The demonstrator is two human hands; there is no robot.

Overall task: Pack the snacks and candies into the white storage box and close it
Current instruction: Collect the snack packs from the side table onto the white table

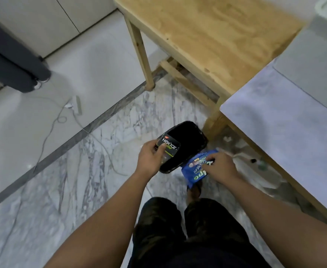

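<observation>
My left hand [151, 159] grips a black Nextar snack packet [169, 147] over the left rim of a black bin [193, 140] on the floor. My right hand [221, 167] pinches a blue snack packet [196, 169] just right of the bin's near edge. The white storage box is not in view.
A wooden table [207, 35] stands beyond the bin, and a table with a pale lilac top [286, 122] runs along the right. White cables and a power strip [77, 105] lie on the marble floor at left. A dark grey object [9, 60] sits at far left. My legs are below.
</observation>
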